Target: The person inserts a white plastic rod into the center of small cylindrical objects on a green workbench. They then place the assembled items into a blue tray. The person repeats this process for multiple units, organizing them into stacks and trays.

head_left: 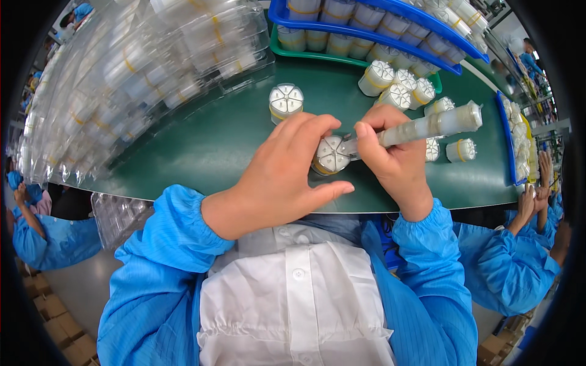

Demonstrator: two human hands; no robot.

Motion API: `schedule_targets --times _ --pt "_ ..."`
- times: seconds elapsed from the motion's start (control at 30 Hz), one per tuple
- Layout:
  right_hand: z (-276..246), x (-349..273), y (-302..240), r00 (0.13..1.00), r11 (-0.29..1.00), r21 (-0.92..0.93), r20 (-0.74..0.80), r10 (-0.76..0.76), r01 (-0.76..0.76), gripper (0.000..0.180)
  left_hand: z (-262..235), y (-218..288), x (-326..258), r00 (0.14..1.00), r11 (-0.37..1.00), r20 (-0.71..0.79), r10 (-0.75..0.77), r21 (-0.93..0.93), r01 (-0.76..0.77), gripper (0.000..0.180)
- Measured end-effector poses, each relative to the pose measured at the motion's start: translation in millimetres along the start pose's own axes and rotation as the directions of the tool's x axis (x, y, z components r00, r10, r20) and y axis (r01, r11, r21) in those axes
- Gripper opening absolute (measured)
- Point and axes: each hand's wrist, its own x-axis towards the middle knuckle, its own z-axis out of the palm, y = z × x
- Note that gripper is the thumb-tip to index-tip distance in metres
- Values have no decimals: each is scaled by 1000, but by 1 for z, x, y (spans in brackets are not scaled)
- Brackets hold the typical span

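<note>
On the green table in front of me stands a short white cylinder (332, 155) with a clear wrap, a yellow band and a top split into wedge-shaped segments. My left hand (274, 168) curves around its left side, thumb and fingers spread with a gap to either side of it. My right hand (394, 158) is closed around a long hand tool (436, 124) with a handle wrapped in whitish translucent tape. The tool's narrow end reaches the right edge of the cylinder's top; its exact tip is hard to make out. Another such cylinder (286, 102) stands beyond my left hand.
Several similar cylinders (400, 94) cluster beyond my right hand, and one (461, 150) lies to its right. Blue (390, 38) and green (323, 56) trays sit at the back. Clear plastic trays (152, 67) pile up at left. A blue bin (511, 140) stands far right; co-workers sit on both sides.
</note>
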Motion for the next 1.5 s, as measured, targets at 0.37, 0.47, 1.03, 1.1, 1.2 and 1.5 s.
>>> schedule_targets --times 0.37,0.47,1.03,1.1,1.2,1.5 --pt "-1 -1 -2 999 999 50 -37 6 -4 15 0 -1 0 999 994 42 15 -111 -10 61" --pt "-1 0 0 1000 1000 24 -25 9 -8 15 1 -1 1 999 993 26 38 -114 -35 62" --pt "-1 0 -1 1000 1000 28 12 -6 6 15 2 -4 1 998 991 52 37 -128 -30 67" --pt "0 -1 -1 1000 999 48 25 16 -17 14 1 -4 0 996 996 41 81 -39 -79 68" --pt "2 -4 4 988 990 17 -63 -138 139 14 -7 -1 -1 994 993 26 107 42 -108 68" --pt "5 -4 -5 983 970 -172 -38 -182 173 15 -56 7 -3 986 879 -129 -110 449 157 67"
